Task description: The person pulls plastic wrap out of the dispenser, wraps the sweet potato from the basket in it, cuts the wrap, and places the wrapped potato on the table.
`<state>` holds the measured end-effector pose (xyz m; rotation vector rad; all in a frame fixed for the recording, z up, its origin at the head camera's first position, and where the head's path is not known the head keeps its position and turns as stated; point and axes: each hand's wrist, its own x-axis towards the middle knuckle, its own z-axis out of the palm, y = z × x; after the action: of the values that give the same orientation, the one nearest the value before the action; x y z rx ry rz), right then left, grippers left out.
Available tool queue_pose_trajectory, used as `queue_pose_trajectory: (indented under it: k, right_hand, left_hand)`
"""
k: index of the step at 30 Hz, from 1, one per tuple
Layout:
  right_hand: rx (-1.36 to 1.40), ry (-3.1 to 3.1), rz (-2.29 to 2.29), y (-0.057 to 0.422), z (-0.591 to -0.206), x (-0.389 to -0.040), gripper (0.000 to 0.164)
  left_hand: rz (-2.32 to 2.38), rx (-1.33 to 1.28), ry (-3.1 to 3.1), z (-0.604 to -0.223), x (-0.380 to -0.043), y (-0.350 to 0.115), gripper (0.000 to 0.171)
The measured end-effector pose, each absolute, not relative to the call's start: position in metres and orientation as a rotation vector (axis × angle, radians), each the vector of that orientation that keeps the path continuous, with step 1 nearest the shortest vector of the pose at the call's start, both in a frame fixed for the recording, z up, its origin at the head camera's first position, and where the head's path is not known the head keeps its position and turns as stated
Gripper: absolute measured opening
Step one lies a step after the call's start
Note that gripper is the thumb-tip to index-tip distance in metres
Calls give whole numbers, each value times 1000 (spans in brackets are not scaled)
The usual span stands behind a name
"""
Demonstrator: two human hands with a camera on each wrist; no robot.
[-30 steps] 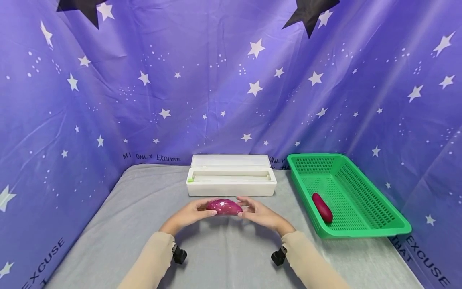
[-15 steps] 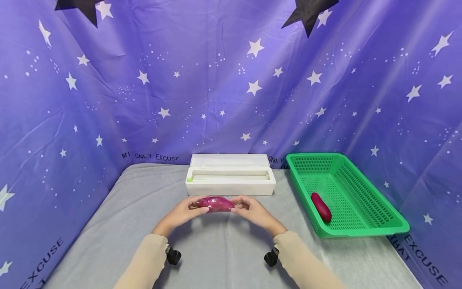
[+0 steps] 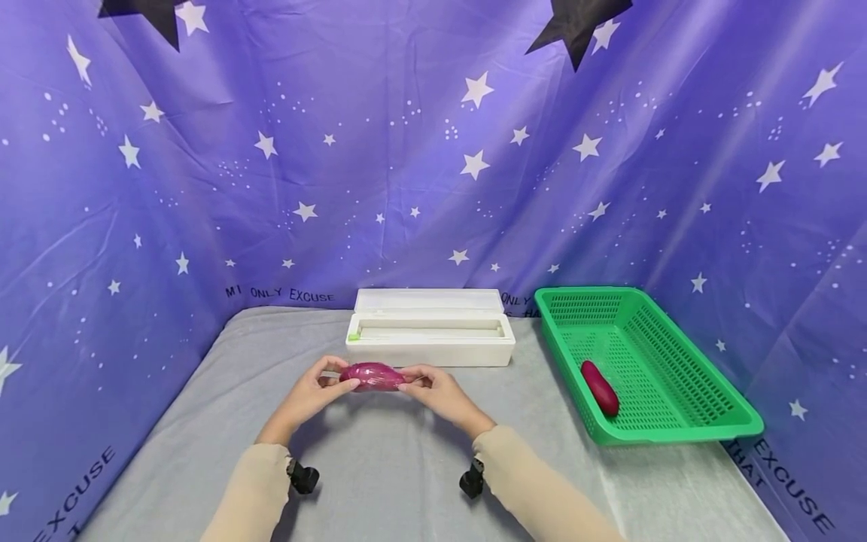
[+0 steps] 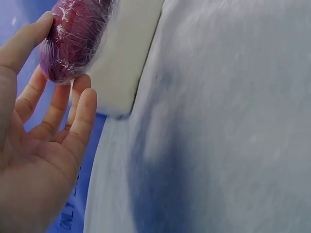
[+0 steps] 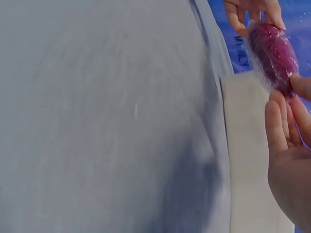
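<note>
A purple-red sweet potato (image 3: 372, 377) wrapped in clear cling film is held level above the grey cloth, in front of the white box. My left hand (image 3: 313, 391) pinches its left end between thumb and fingers. At the other end my right hand (image 3: 436, 391) grips it the same way. Shiny creases of film cover the sweet potato (image 4: 77, 36) in the left wrist view. Thumb and fingertips of the right hand (image 5: 291, 141) meet at its near end in the right wrist view.
Behind the hands stands a long white cling film box (image 3: 430, 354), lid raised, with a roll inside and a green tab at its left. A green plastic basket (image 3: 677, 435) on the right contains another red sweet potato (image 3: 600, 388). A purple starry curtain (image 3: 406, 150) surrounds the table.
Both hands have carried the wrapped sweet potato to the left and slightly upward in view. The right fingers have closed in around its right end. Box and basket stay in place.
</note>
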<state>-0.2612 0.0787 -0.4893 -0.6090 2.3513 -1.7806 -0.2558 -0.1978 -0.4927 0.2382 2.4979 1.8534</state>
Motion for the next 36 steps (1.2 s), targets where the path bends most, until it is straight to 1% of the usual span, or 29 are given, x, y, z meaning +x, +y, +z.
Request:
queue_pose_trajectory:
  k: [9, 15, 24, 30, 36]
  right_hand:
    - [-523, 2423, -1834, 36, -491, -268, 23]
    - [-525, 2475, -1888, 10, -492, -269, 20]
    - [-634, 2462, -1847, -16, -490, -265, 26]
    - [-612, 2456, -1809, -31, -488, -266, 28]
    - [-542, 2405, -1884, -45, -499, -268, 30]
  left_hand:
    - [1792, 132, 2675, -494, -253, -228, 47]
    - [1768, 20, 2721, -491, -250, -245, 57]
    - [1770, -98, 2742, -488, -245, -270, 62]
    - [1740, -169, 2748, -488, -247, -279, 68]
    - [1674, -213, 2782, -494, -250, -284, 71]
